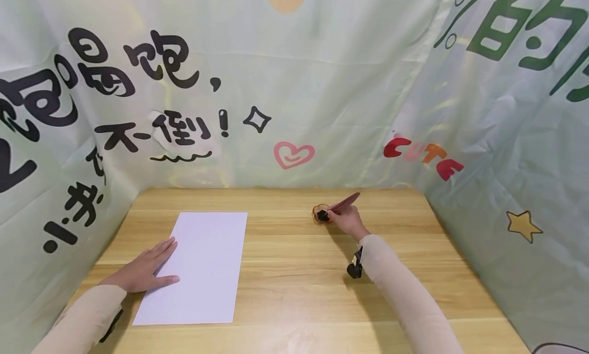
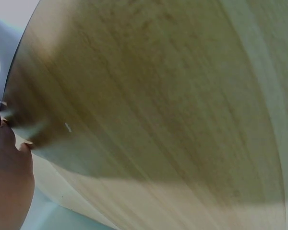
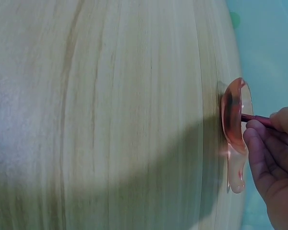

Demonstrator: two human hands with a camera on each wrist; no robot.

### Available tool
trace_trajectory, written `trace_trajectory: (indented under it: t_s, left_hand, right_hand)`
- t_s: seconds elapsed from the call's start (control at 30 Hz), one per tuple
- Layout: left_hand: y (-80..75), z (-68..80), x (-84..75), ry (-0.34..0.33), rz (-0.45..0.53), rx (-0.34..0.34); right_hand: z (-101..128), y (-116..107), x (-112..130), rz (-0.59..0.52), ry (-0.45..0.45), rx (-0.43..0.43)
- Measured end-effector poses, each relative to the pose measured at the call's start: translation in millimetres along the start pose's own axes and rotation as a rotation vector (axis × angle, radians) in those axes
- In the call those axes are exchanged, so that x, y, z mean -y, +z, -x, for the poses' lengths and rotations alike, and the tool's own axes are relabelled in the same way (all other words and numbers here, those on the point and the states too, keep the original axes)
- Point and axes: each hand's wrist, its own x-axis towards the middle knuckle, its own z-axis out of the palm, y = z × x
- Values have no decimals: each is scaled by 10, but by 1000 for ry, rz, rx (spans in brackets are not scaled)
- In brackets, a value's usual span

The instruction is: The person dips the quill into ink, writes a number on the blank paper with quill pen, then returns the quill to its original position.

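Observation:
A sheet of white paper [image 1: 202, 267] lies on the left part of the table. My left hand [image 1: 144, 267] rests on its left edge, fingers extended and thumb spread; the left wrist view catches only part of that hand [image 2: 9, 167]. Far to the right, my right hand [image 1: 350, 222] pinches a brush [image 1: 346, 203] with a dark red handle, its tip down at a small translucent amber dish [image 1: 315, 214] holding something black. In the right wrist view the brush's thin handle [image 3: 260, 119] reaches over the rim of the dish [image 3: 236, 172]. The dish wall partly hides the tip.
The wooden table [image 1: 285, 292] carries both paper and dish. Printed pale green cloth [image 1: 345, 98] hangs behind it and along both sides; the dish stands near the back edge. A black device [image 1: 355, 264] is strapped at the right wrist.

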Motion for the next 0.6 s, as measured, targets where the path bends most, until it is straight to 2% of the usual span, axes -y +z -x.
trace_trajectory:
  t_s: [0.23, 0.47, 0.6]
  left_hand:
    - [44, 10, 20, 35, -11, -49]
    - [52, -12, 49, -13, -12, 7]
    - [36, -10, 47, 3, -11, -8]
  right_hand:
    - [19, -7, -13, -38, -21, -8]
    - [39, -26, 35, -55, 32, 4]
    - [50, -33, 75, -77, 23, 8]
